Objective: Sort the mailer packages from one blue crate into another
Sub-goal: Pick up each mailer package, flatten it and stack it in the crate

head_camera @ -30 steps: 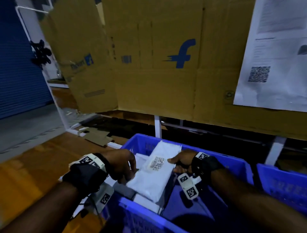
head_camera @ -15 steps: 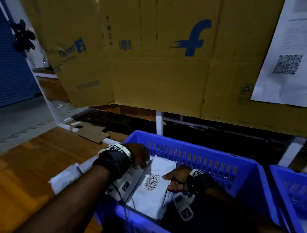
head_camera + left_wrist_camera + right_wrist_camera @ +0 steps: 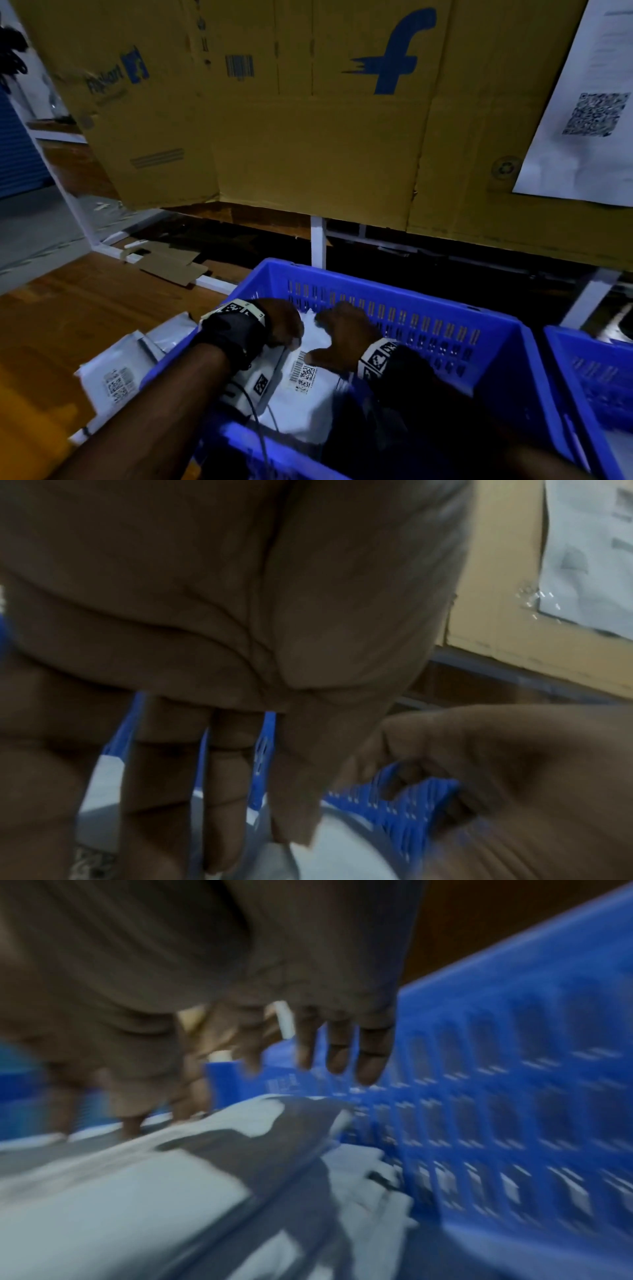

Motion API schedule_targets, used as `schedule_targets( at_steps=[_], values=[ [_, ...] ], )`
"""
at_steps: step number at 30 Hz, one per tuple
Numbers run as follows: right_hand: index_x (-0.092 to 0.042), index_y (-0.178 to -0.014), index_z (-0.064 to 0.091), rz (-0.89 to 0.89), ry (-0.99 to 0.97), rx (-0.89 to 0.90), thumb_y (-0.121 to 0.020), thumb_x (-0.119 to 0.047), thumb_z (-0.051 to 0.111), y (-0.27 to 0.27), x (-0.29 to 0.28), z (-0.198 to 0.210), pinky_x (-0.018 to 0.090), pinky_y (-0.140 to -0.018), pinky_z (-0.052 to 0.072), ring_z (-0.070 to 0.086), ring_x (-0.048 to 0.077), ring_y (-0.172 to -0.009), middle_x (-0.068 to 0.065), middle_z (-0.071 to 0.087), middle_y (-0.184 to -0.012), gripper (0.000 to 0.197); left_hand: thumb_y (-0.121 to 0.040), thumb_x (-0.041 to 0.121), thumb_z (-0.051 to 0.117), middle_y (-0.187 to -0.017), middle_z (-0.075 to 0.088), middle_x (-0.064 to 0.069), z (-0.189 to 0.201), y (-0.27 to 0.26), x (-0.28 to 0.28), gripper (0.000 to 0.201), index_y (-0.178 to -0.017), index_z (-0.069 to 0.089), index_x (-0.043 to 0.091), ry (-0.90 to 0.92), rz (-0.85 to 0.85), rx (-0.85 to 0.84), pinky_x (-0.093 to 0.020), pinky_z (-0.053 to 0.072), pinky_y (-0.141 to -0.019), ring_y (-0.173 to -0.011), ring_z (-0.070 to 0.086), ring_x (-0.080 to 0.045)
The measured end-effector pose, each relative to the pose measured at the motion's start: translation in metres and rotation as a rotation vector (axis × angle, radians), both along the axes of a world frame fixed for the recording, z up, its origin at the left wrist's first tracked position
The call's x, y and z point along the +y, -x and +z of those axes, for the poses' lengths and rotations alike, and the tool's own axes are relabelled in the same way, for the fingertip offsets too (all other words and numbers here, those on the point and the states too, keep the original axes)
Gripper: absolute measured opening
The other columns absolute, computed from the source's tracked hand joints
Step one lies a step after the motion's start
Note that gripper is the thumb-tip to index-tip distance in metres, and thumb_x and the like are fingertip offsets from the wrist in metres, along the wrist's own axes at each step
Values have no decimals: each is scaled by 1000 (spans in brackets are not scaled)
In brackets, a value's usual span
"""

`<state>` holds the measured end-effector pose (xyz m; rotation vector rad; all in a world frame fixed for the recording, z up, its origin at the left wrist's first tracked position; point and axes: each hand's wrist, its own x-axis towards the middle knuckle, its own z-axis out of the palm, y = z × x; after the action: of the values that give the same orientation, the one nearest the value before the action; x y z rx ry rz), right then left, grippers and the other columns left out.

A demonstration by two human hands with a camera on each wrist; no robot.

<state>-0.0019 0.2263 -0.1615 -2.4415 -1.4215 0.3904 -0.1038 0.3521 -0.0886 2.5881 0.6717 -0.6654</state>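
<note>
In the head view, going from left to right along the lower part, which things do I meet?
Wooden table → white mailer with a code label → left hand → right hand → blue crate → second blue crate.

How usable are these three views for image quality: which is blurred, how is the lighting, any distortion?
Head view: dim, bluish, but sharp enough to show the label on the white mailer in the blue crate; wide-angle bending at the edges. Left wrist view: soft, mostly filled by the left hand. Right wrist view: heavy motion blur smears the right hand and the crate wall.
</note>
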Motion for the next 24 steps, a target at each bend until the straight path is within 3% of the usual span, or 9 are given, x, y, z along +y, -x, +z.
schedule_targets(
  at_steps=[2, 5, 10, 13, 16, 18, 20, 22, 24],
  values=[
    [-43, -142, 33, 142, 162, -11, -65, -81, 59, 13, 3, 1, 57, -115, 22, 18, 34, -144, 6, 25, -153, 90, -89, 1, 57, -59, 57, 0, 2, 1, 5, 24, -108, 71, -2, -10, 30, -6, -11, 40, -44, -43, 52, -1],
    [-50, -147, 15, 212, 320, -35, -65, -83, 60, 32, 12, -2, 68, -112, 11, 3, 36, -148, 3, 10, -161, 99, -91, 14, 60, -89, 67, -17, -3, 4, 17, 25, -106, 70, -2, -70, 51, -18, -27, 47, -67, -78, 64, -26],
    [-39, -153, 5, 185, 424, -66, -67, -81, 61, 41, 24, -12, 72, -107, 12, -9, 41, -148, 6, -6, -163, 111, -89, 15, 58, -85, 55, -19, -19, 8, 26, 26, -97, 65, -9, -118, 78, -23, -31, 44, -71, -77, 53, -22],
    [-39, -153, 3, 179, 420, -56, -66, -81, 63, 41, 26, -18, 72, -108, 13, -10, 42, -147, 7, -7, -163, 113, -88, 9, 62, -105, 61, -32, -22, 8, 28, 27, -101, 60, -14, -117, 52, 1, -40, 51, -81, -88, 62, -36],
    [-40, -152, 6, 174, 394, -54, -65, -82, 62, 42, 25, -23, 73, -107, 16, -7, 43, -147, 8, -3, -162, 112, -87, 9, 65, -110, 62, -30, -28, 5, 33, 25, -97, 59, -14, -92, 39, 10, -44, 51, -90, -94, 62, -40],
    [-40, -151, 11, 176, 363, -60, -65, -82, 62, 42, 23, -19, 72, -108, 18, -1, 44, -147, 9, 3, -161, 109, -89, 14, 62, -100, 63, -26, -28, 3, 32, 23, -94, 63, -8, -119, 22, 24, -40, 52, -85, -85, 60, -31],
    [-38, -149, 16, 184, 336, -80, -65, -84, 58, 41, 18, -10, 70, -107, 23, 9, 43, -145, 9, 13, -158, 104, -92, 25, 58, -89, 64, -12, -25, 1, 29, 22, -88, 67, 5, -150, 49, 5, -33, 50, -79, -84, 61, -27],
    [-38, -147, 21, 191, 290, -95, -65, -84, 56, 37, 14, 2, 65, -105, 31, 19, 38, -143, 9, 24, -153, 100, -91, 34, 57, -95, 68, -10, -21, 1, 30, 24, -86, 67, 12, -177, 32, -1, -31, 51, -81, -95, 66, -28],
    [-33, -141, 32, 194, 194, -121, -65, -81, 57, 31, 12, 13, 55, -100, 43, 40, 35, -132, 10, 41, -140, 93, -81, 31, 60, -107, 70, -7, -18, -1, 34, 28, -95, 70, 9, -197, 15, 13, -33, 52, -91, -104, 66, -25]
  ],
)
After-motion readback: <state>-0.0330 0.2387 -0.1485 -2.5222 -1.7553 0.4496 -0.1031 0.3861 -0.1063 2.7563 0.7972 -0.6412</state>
